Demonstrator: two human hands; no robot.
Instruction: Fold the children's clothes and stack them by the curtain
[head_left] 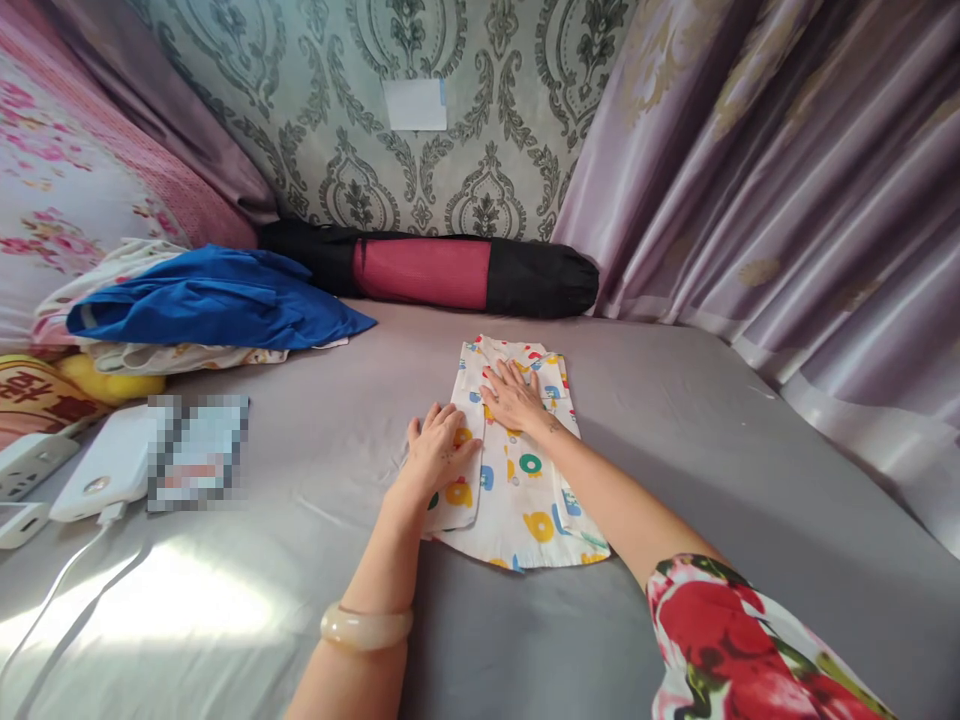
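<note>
A white shirt with a bright print in yellow, blue, green and red lies flat on the grey sheet, its sides and sleeves folded inward. My left hand rests on the folded left part, fingers loosely spread and pointing away from me. Higher up, near the collar end, my right hand presses flat on the cloth with its fingers apart. Neither hand grips the fabric. A pale bangle circles my left wrist.
On the left are a pile of clothes with a blue garment on top, a white power bank with a cable, a blurred-out flat object and a power strip. A black and red rolled bag lies along the wall; curtains hang right.
</note>
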